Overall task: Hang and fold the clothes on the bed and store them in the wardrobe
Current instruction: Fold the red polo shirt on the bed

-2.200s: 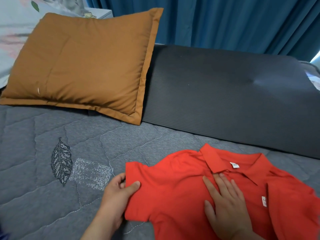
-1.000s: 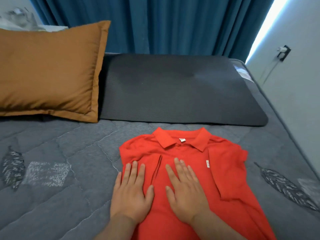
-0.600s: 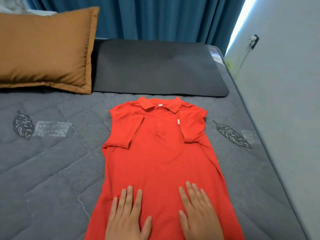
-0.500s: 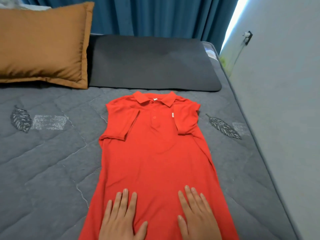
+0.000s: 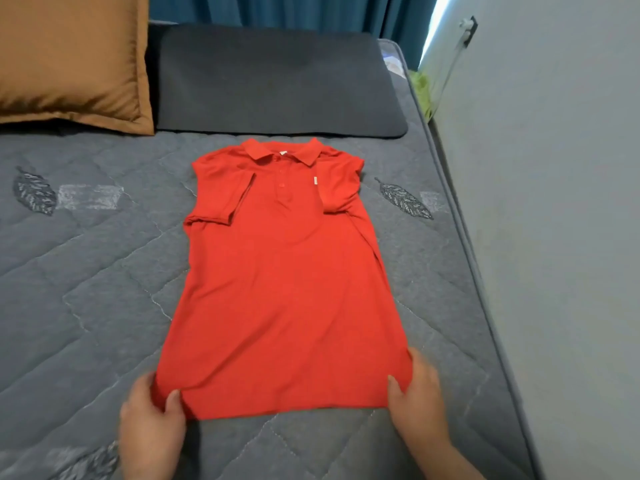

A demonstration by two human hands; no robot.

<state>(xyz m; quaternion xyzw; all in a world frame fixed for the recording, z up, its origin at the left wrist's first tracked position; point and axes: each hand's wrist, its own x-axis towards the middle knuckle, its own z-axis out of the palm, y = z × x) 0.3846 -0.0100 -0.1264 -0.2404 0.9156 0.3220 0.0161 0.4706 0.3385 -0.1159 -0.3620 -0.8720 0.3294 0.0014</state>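
A red polo shirt [image 5: 284, 282] lies flat and face up on the grey quilted bed [image 5: 86, 271], collar toward the pillows, both short sleeves folded in over the chest. My left hand [image 5: 152, 424] pinches the shirt's bottom left hem corner, thumb on top of the cloth. At the bottom right hem corner my right hand [image 5: 419, 396] grips the fabric the same way. The hem runs straight between the two hands.
An orange-brown pillow [image 5: 69, 57] sits at the back left, a dark grey pillow [image 5: 277, 81] beside it. Blue curtains [image 5: 277, 12] hang behind. A pale wall [image 5: 554, 202] runs close along the bed's right edge.
Both hands slid down the shirt from the chest to the hem, smoothing it flat. They went from lying flat on the cloth to pinching the two bottom corners.
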